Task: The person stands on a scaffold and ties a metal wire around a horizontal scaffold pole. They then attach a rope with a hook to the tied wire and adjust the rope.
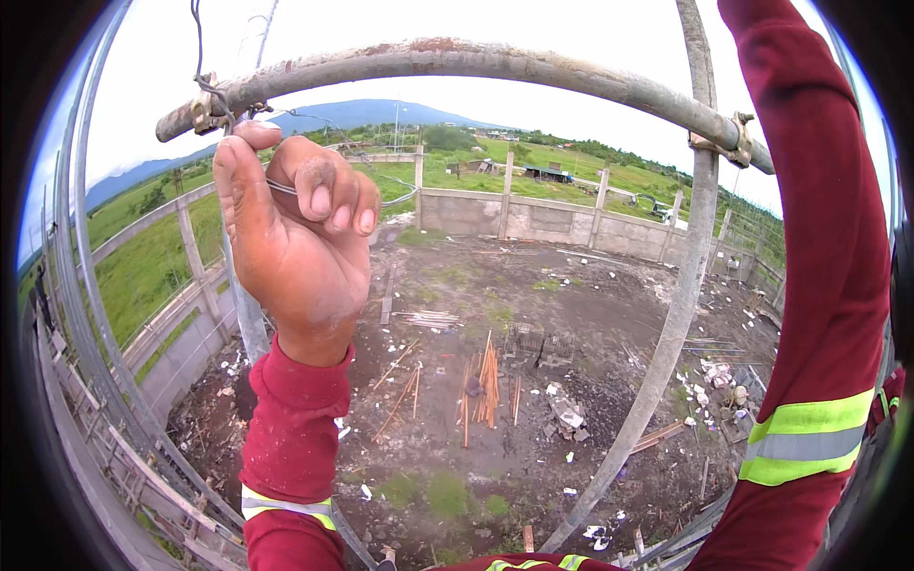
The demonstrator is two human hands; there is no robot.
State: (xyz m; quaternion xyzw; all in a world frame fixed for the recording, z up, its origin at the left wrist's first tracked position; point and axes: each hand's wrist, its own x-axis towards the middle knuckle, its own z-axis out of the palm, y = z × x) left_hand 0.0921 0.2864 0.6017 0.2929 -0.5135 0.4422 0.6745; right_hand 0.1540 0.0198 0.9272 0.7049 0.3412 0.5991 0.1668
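Left hand (300, 224): fingers curled round wire (280, 187)
Right hand: unseen, state unclear
Wire: likely light, springy; pinch beside scaffold pipe (447, 60)

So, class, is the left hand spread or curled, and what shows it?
Mostly curled: the left hand has several fingers bent toward the palm, nails showing, with thin grey wire beside them.

maroon long sleeves (821, 238), neon-yellow bands (809, 415) with silver-grey stripes (803, 445), snug left cuff (301, 383), bare left hand (297, 228)
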